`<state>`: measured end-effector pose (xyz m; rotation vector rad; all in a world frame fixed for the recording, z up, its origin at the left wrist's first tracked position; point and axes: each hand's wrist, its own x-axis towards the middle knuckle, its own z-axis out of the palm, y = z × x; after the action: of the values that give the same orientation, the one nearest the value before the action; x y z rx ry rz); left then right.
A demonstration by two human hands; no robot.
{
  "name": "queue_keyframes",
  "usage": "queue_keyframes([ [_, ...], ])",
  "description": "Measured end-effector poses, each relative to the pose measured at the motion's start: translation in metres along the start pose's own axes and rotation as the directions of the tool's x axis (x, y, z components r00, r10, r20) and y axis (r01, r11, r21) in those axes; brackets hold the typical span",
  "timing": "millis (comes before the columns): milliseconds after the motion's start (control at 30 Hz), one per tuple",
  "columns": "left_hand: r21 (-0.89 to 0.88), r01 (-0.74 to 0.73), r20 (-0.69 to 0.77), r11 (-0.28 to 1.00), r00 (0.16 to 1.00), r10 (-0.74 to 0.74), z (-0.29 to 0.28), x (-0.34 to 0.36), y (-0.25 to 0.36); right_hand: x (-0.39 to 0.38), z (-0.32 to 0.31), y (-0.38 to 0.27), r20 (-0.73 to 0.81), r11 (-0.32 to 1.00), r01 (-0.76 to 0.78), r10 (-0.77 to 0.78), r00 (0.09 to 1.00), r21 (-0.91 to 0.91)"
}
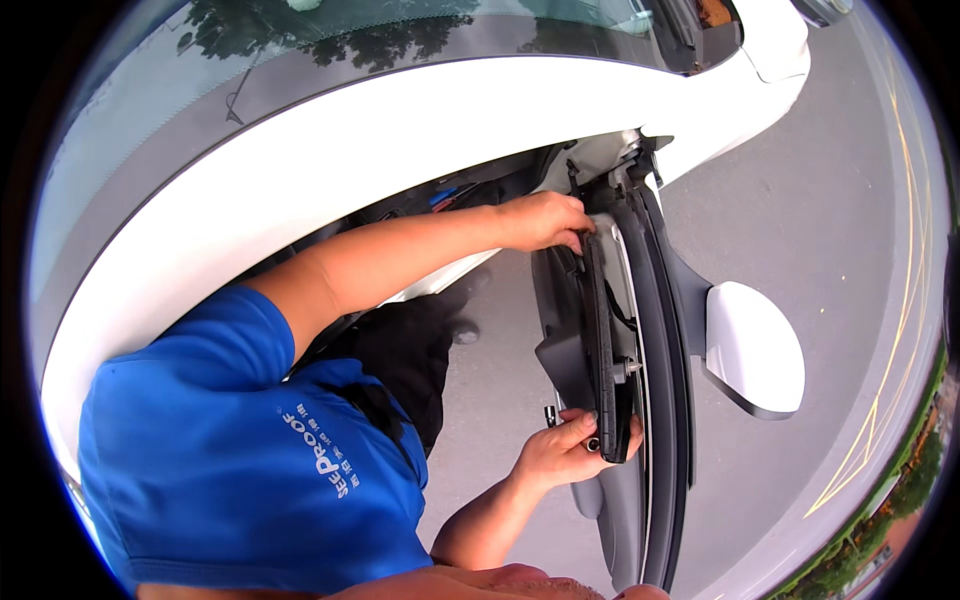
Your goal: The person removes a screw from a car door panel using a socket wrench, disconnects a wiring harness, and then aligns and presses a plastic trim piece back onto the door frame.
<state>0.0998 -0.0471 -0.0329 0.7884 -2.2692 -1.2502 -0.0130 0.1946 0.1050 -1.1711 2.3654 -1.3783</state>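
Observation:
A long dark trim piece (600, 345) stands along the inner side of an open car door (655, 360). Its far end is in my left hand (548, 221), whose fingers are bent over the edge there. Near the other end my right hand (575, 452) grips the same piece, thumb on the near face and fingertips showing beyond it. Two short dark rod ends with bright tips (550, 415) stick out around the right hand; whether they belong to one tool I cannot tell. A silvery pointed part (628, 367) and a thin black cable show between the trim piece and the door.
The white car body (400, 110) curves along the left and top. A white side mirror (755, 350) juts from the door's outer side. Grey pavement (500, 380) lies below. Coloured wires (445, 198) show inside the car, close to my left forearm.

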Motion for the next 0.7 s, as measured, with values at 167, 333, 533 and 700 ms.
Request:
queue_keyframes([
  [167,-0.009,-0.018,-0.071,1.0,0.997,0.018,0.005,-0.003,-0.002,0.006,0.001,0.002,-0.035,0.998,0.055,-0.054,0.998,0.02],
  [333,-0.037,-0.001,-0.054,0.999,0.999,-0.001,0.0,-0.003,-0.002,0.004,-0.003,0.012,0.012,0.996,0.069,-0.07,0.998,0.048],
  [533,0.005,-0.011,-0.035,1.0,0.999,0.011,0.0,0.001,-0.004,0.005,-0.005,0.011,0.037,0.995,0.081,-0.079,0.996,-0.052],
  [700,-0.021,-0.02,-0.08,1.0,0.997,0.018,0.002,0.001,-0.007,0.005,-0.008,0.029,0.039,0.974,0.197,-0.194,0.98,-0.108],
])
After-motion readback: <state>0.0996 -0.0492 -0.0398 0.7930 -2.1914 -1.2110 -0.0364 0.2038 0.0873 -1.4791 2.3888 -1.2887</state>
